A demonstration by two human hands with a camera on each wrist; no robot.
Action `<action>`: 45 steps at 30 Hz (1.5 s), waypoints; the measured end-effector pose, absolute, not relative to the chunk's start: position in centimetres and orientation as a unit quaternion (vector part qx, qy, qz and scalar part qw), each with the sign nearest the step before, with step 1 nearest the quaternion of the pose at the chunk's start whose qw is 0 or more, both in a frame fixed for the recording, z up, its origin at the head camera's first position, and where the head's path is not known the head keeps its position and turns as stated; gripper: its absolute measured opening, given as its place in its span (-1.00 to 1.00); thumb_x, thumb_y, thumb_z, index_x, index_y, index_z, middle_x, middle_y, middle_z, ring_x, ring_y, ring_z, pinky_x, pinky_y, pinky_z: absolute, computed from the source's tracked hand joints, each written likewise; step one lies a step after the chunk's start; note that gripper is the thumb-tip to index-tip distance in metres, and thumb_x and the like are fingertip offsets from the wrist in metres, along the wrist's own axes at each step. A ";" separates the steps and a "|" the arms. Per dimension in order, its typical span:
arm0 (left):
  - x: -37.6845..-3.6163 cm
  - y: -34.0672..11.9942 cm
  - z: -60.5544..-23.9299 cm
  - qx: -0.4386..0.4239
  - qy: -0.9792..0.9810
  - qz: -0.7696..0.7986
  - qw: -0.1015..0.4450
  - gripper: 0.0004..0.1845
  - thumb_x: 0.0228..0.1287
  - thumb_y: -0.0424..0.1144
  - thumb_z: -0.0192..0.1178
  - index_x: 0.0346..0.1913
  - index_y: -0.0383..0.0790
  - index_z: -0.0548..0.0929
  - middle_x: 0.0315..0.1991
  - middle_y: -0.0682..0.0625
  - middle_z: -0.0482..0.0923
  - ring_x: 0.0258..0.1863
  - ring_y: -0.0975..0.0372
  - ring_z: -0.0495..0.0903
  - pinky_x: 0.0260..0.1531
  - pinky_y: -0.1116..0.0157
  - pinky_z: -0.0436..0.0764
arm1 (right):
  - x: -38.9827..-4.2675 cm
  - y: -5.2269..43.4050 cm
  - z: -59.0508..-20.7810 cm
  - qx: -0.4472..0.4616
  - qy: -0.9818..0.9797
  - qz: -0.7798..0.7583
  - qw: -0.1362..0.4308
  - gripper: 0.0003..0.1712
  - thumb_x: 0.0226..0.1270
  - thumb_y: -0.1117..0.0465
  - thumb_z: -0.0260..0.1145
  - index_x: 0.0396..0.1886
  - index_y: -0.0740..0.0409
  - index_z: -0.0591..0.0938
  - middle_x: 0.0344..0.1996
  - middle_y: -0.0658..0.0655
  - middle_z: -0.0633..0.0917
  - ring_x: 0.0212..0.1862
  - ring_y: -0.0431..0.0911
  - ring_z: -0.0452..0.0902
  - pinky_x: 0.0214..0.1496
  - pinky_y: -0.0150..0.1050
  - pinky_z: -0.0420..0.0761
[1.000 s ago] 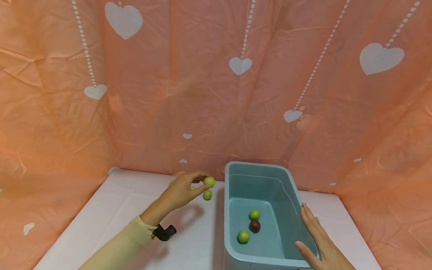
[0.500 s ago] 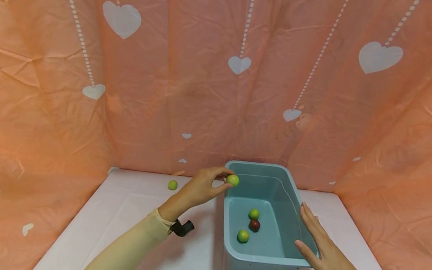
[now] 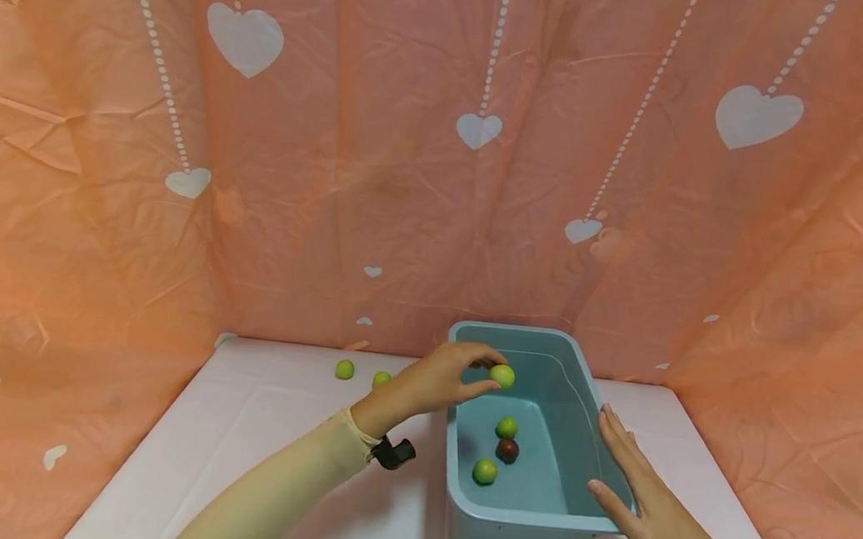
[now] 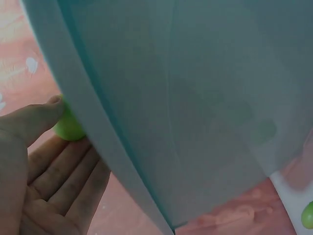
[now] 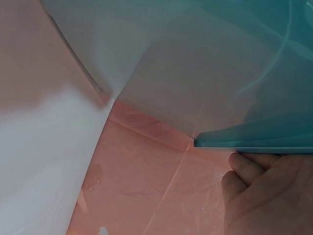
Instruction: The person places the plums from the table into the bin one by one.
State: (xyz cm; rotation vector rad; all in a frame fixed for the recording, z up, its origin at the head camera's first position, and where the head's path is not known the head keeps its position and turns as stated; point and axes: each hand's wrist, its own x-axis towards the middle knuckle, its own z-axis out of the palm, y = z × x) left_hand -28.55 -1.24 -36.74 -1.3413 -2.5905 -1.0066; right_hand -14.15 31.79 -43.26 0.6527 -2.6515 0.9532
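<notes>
Over the inside of the blue-grey plastic tub (image 3: 519, 518), my left hand (image 3: 439, 379) pinches a small round green fruit (image 3: 502, 376) between thumb and fingertips. In the left wrist view, the tub's rim covers part of this fruit (image 4: 70, 125). Two more green fruits (image 3: 506, 428) (image 3: 485, 472) and a dark red fruit (image 3: 507, 450) lie on the tub floor. My right hand (image 3: 637, 488) rests at the tub's right rim near the front corner, its fingers fairly straight and its thumb reaching over the inside. The right wrist view shows its fingers close under the rim.
On the white table (image 3: 254, 441), two green fruits (image 3: 345, 369) (image 3: 382, 379) lie left of the tub towards the back. The second is partly behind my left arm. A peach-coloured sheet (image 3: 408, 176) with white hearts hangs behind and at both sides.
My left hand has carried the green fruit rightward from above the table, across the tub's left rim, to over its inside. The right hand and the fruits in the tub have stayed put.
</notes>
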 end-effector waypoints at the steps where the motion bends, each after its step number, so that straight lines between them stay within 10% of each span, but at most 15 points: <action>1: -28.6 -1.0 -36.8 -0.438 -0.837 -0.326 0.025 -0.58 0.52 -0.16 0.39 0.33 -0.19 0.67 0.19 0.01 0.71 0.18 0.19 0.69 0.24 0.28 0.64 | -14.1 31.8 -43.2 0.223 -0.910 0.327 0.123 0.02 0.56 0.22 0.36 0.80 -0.01 -0.01 0.76 0.21 -0.03 0.69 0.36 -0.23 0.43 -0.71 -0.26; 18: -28.8 1.7 -37.2 -0.466 -0.839 -0.279 -0.011 -0.63 0.53 -0.12 0.38 0.29 -0.12 0.70 0.15 0.07 0.74 0.15 0.32 0.67 0.21 0.38 0.61 | -14.2 31.8 -43.3 0.232 -0.911 0.311 0.139 0.02 0.55 0.23 0.38 0.79 0.05 0.02 0.75 0.26 0.01 0.69 -0.25 -0.31 0.48 -0.70 -0.25; 45: -29.8 5.4 -38.6 -0.520 -0.819 -0.227 -0.081 -0.66 0.54 -0.05 0.36 0.25 -0.05 0.73 0.11 0.19 0.73 0.12 0.42 0.66 0.21 0.49 0.56 | -14.1 31.7 -43.1 0.219 -0.906 0.344 0.111 -0.01 0.59 0.23 0.33 0.80 -0.05 -0.01 0.77 0.11 -0.08 0.60 0.63 -0.19 0.44 -0.62 -0.30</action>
